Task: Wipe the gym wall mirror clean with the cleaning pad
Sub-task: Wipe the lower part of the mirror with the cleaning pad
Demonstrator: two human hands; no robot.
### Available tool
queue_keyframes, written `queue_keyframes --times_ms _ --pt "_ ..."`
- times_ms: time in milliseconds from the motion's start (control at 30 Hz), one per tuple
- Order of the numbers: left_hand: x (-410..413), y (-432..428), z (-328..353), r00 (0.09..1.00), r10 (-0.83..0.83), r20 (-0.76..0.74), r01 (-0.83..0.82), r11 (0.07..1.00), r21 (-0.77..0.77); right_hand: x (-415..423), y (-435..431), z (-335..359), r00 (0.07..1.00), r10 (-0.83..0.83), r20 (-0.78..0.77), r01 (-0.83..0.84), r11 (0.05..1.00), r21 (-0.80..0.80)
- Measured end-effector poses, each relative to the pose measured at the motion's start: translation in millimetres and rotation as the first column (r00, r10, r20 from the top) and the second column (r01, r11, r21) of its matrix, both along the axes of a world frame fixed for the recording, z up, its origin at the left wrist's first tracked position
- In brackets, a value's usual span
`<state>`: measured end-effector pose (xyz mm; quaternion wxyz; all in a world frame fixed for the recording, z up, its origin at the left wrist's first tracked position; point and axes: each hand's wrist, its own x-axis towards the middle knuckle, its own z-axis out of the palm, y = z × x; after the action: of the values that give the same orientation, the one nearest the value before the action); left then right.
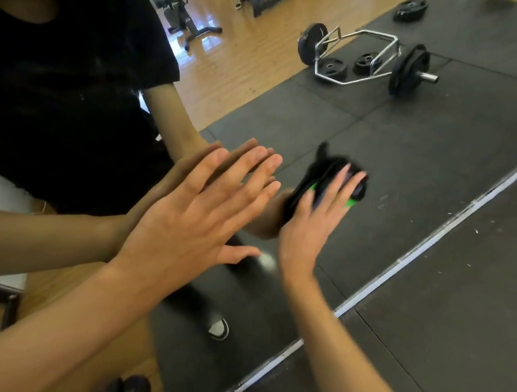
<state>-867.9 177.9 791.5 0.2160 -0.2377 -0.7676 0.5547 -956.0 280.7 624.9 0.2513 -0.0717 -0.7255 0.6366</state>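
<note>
I saw the left hand flat against the mirror, fingers straight and spread wide, meeting its own reflection. Just beside it, the right hand pressed the cleaning pad against the mirror with straightened fingers; the pad was black with green edges and blurred. Above the pad, the mirror reflected a hex barbell.

Head view: worn on head, faces forward and down, close to wall mirror.
Shared views: single camera only.
</note>
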Motion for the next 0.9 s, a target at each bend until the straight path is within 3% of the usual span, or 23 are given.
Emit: queue_keyframes --times_ms 133,200,300,433,600,767,833,900 --pt "1.5 -1.1 -1.2 1.000 -0.008 -0.011 0.008 1.000 -0.015 114.6 -52.0 -54.2 0.962 0.268 0.045 -0.271 0.956 0.112" --pt "2.1 -2.6 -2.4 1.000 -0.007 -0.019 0.007 0.999 -0.034 125.5 -51.9 -63.3 0.944 0.318 0.088 -0.326 0.941 0.093" --pt "1.4 -2.3 -2.2 0.999 -0.015 -0.028 0.015 1.000 -0.021 63.1 -24.5 -32.3 0.975 0.194 0.110 -0.182 0.977 -0.108" --pt "2.1 -1.5 -3.0 0.999 -0.003 -0.038 0.001 0.999 -0.048 -30.2 30.4 23.4 0.995 0.000 0.101 0.015 0.990 -0.144" --pt "1.6 -2.0 -2.3 0.999 -0.015 -0.039 0.014 1.000 -0.027 13.1 1.1 -5.3 0.996 0.081 0.042 -0.079 0.996 -0.035" --pt "3.1 -3.9 -1.0 0.999 -0.015 -0.045 0.013 0.999 -0.045 120.2 -34.0 -60.3 0.899 0.387 0.204 -0.390 0.920 -0.028" --pt "2.9 -2.3 -0.8 0.999 -0.011 -0.043 0.009 0.999 -0.043 108.1 -28.7 -51.6 0.897 0.397 0.196 -0.392 0.918 -0.064" --pt "2.7 -0.9 -1.0 0.999 -0.004 -0.036 0.003 1.000 -0.031 62.5 -10.6 -23.9 0.956 0.282 0.083 -0.273 0.956 -0.102"
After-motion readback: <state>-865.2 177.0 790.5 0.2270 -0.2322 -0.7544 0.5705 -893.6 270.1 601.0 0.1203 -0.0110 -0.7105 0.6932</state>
